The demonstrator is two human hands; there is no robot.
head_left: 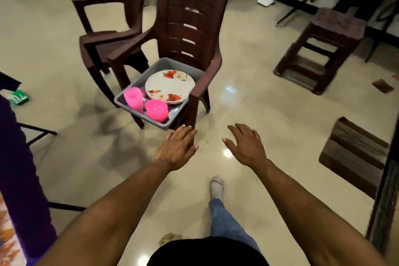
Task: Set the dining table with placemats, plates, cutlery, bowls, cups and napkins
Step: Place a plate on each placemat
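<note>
A grey tray (pixel 138 81) sits on the seat of a brown plastic chair (pixel 190 28). In it lie a white plate with red flowers (pixel 169 86), a pink cup (pixel 133 97) and a pink bowl (pixel 156 110); some cutlery shows between cup and bowl. My left hand (pixel 176 147) reaches forward with straight fingers, just short of the tray's near corner, holding nothing. My right hand (pixel 246 144) is stretched out beside it over the floor, fingers spread and empty.
A second brown chair (pixel 112 17) stands behind the first. Brown stools (pixel 323 49) stand at the right, a wooden block (pixel 356 153) nearer. The purple-clothed table edge (pixel 19 179) is at the left. Glossy tiled floor lies between.
</note>
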